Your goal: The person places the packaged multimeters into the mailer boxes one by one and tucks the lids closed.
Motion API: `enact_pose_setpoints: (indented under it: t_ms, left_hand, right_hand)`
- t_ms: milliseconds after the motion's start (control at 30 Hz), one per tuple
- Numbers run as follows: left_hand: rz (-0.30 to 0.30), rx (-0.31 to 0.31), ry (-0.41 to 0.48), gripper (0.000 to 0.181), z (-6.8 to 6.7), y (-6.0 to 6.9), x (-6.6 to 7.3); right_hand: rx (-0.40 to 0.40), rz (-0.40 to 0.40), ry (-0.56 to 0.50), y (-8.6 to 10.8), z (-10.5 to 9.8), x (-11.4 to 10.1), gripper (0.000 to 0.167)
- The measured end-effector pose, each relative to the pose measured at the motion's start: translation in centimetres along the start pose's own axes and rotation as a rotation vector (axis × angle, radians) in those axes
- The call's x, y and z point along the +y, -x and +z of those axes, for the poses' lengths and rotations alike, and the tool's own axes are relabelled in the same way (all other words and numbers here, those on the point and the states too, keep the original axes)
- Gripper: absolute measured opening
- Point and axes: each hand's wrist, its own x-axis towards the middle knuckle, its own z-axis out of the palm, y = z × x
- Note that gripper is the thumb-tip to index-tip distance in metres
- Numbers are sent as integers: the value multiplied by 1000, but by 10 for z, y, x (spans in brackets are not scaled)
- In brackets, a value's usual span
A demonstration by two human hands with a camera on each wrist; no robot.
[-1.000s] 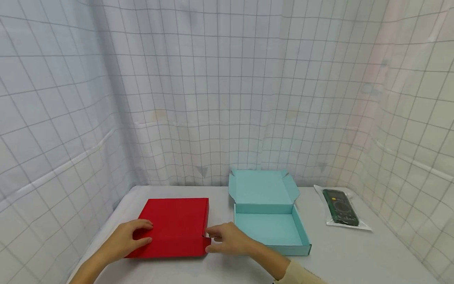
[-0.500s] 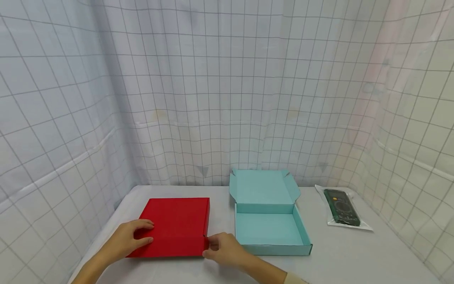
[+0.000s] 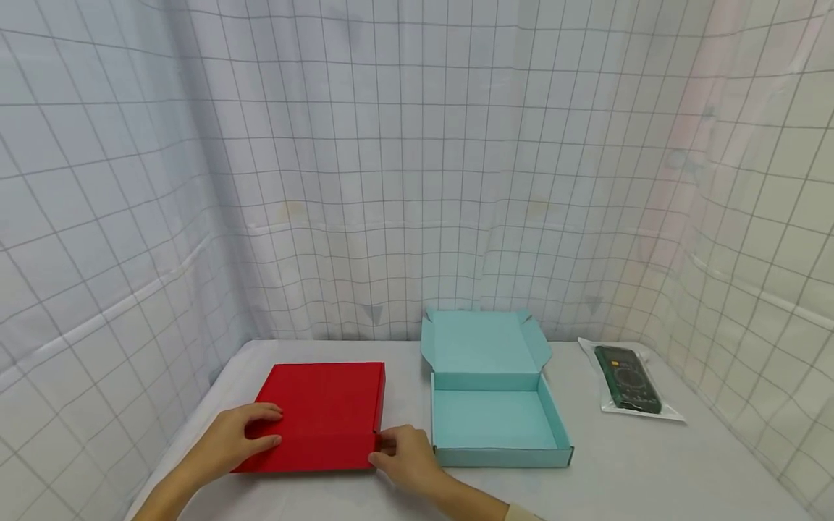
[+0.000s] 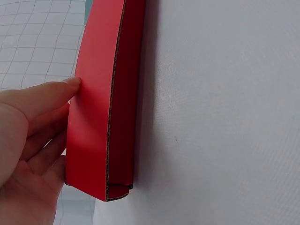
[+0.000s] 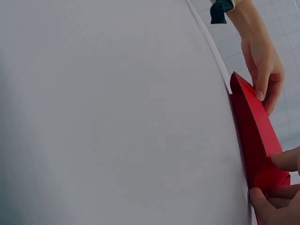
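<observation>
A red cardboard box lies on the white table at the left, its lid lowered. In the left wrist view, its front flap stands out from the front wall, baring a corrugated edge. My left hand rests on the lid's front left part, thumb at the flap's fold. At the front right corner, my right hand pinches the box's end, fingers at the side flap and thumb low by the front. The right wrist view shows these fingers around the corner, partly cut off by the frame.
An open light-blue box stands right of the red one, its lid tipped back. Farther right lies a dark green multimeter in a clear plastic bag. A gridded white curtain surrounds the table.
My right hand has closed in on the red box's front right corner, where the side flap that stuck out now sits in against the box. My left hand has stayed in place.
</observation>
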Motion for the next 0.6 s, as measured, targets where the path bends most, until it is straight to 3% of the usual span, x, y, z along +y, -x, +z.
enact_pose_setpoints:
  t_ms: [200, 600]
  left_hand:
    - [-4, -5, 1, 34, -1, 0, 0]
    - [-14, -31, 3, 35, -3, -2, 2]
  right_hand:
    - [27, 40, -56, 1, 2, 1, 29]
    - [54, 234, -162, 1, -1, -11, 28]
